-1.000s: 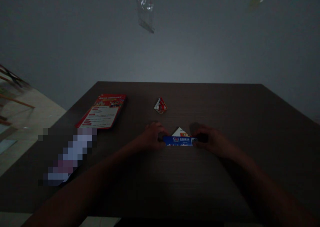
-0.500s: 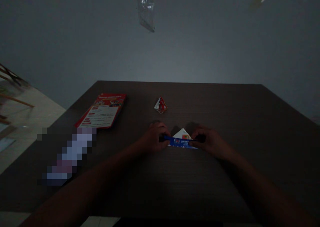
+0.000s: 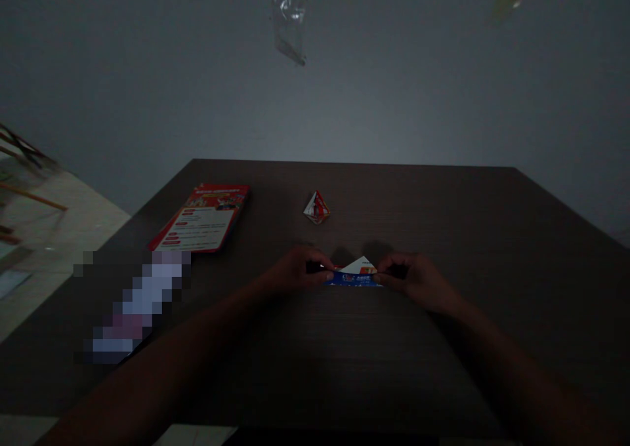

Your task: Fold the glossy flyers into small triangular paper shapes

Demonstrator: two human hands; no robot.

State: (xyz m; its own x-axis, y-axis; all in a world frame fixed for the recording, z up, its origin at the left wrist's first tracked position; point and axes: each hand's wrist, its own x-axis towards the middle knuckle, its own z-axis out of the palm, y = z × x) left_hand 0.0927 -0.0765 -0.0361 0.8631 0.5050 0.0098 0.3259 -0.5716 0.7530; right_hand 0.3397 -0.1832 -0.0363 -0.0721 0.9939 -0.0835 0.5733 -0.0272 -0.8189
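Note:
A folded sheet of paper [image 3: 352,279] is held just above or on the dark table, its near band blue with white print and a pale triangular point rising behind. My left hand [image 3: 305,269] pinches its left end between thumb and fingers. On the right end, my right hand [image 3: 407,275] has a similar pinch, thumb on the near side. The fingertips cover both ends of the paper. Farther back stands a small folded paper piece [image 3: 317,208] in red and white, apart from both hands.
A stack of red and white printed leaflets [image 3: 204,220] lies at the table's left. Nearer me is a blurred-out pixelated object [image 3: 142,308]. The table [image 3: 418,197] meets a grey wall [image 3: 394,92], where a clear plastic bag [image 3: 289,20] hangs.
My left hand's fingers have shifted their grip at the paper's left end. The pale triangle shows lower and a little farther right. A reddish edge now shows beside the left fingers.

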